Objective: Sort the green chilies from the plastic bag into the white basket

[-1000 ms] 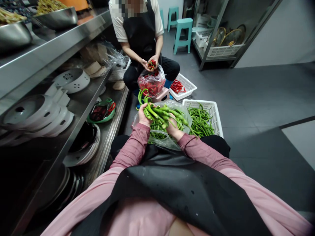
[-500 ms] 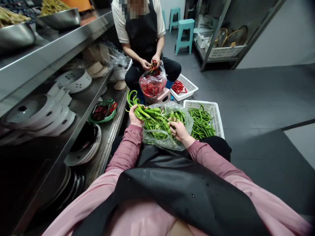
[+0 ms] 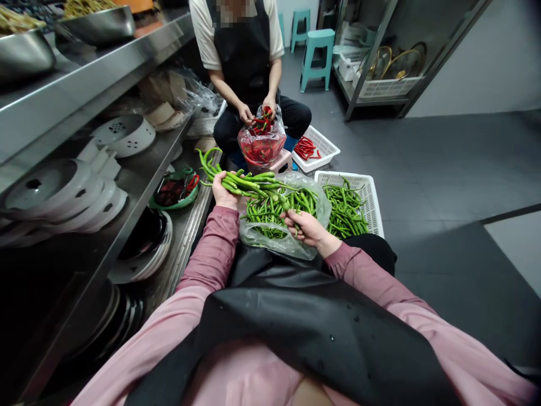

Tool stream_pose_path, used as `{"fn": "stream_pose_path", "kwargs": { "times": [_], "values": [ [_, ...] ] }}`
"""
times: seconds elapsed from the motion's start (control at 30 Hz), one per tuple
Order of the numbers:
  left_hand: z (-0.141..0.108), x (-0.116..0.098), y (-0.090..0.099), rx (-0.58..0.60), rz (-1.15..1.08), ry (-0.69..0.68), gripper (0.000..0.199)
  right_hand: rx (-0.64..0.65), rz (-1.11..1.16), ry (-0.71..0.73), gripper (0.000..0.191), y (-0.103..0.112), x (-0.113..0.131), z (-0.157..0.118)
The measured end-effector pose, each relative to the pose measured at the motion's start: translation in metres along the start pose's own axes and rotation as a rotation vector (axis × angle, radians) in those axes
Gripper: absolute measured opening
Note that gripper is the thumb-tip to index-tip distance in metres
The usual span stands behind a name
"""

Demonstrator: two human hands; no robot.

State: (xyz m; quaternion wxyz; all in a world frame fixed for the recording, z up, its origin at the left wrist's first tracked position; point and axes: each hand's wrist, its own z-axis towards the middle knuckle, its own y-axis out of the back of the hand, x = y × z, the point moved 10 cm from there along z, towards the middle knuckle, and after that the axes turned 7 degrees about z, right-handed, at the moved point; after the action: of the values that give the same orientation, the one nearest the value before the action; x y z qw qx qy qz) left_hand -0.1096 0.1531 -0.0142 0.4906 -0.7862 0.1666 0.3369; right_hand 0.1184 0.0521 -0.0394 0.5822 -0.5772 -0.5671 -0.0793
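A bunch of long green peppers [image 3: 249, 181] lies across my left hand [image 3: 225, 193], whose fingers are wrapped round it. The bunch is held above an open clear plastic bag [image 3: 270, 238] with more green peppers inside. At the stem ends of the bunch, my right hand [image 3: 305, 226] is closed over the bag, its fingertips pinched; what they hold is too small to make out. A white basket [image 3: 375, 208] of green peppers stands just right of the bag.
Opposite me sits a person in a black apron [image 3: 242, 51], both hands at a bag of red peppers [image 3: 262, 148]. Behind the bags is a white basket [image 3: 315, 164] with red peppers. Metal shelving [image 3: 105, 62] runs along the left; teal stools [image 3: 316, 59] stand farther back.
My left hand has moved left with the bunch, which now lies flatter. My right hand has dropped slightly. The other person's hands have shifted at the red peppers.
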Motion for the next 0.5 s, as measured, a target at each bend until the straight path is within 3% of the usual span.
{"fn": "stream_pose_path", "kwargs": {
  "times": [0.1,0.17,0.3,0.37,0.5],
  "values": [
    [-0.001,0.004,0.004,-0.023,0.029,0.017,0.010,-0.059,-0.187,0.190,0.035,0.001,0.023,0.000],
    [0.000,0.013,0.007,-0.026,0.060,0.064,0.009,0.007,-0.235,0.271,0.035,-0.006,0.037,-0.002],
    [0.001,0.027,0.020,-0.079,0.063,0.157,0.006,0.170,-0.202,0.295,0.037,-0.012,0.051,-0.004],
    [0.002,0.025,0.027,-0.107,0.057,0.159,0.006,0.121,-0.185,0.281,0.036,0.000,0.052,0.002],
    [0.006,0.008,0.030,-0.088,0.065,0.093,0.007,-0.133,-0.149,0.106,0.036,0.038,0.030,0.021]
  ]
}}
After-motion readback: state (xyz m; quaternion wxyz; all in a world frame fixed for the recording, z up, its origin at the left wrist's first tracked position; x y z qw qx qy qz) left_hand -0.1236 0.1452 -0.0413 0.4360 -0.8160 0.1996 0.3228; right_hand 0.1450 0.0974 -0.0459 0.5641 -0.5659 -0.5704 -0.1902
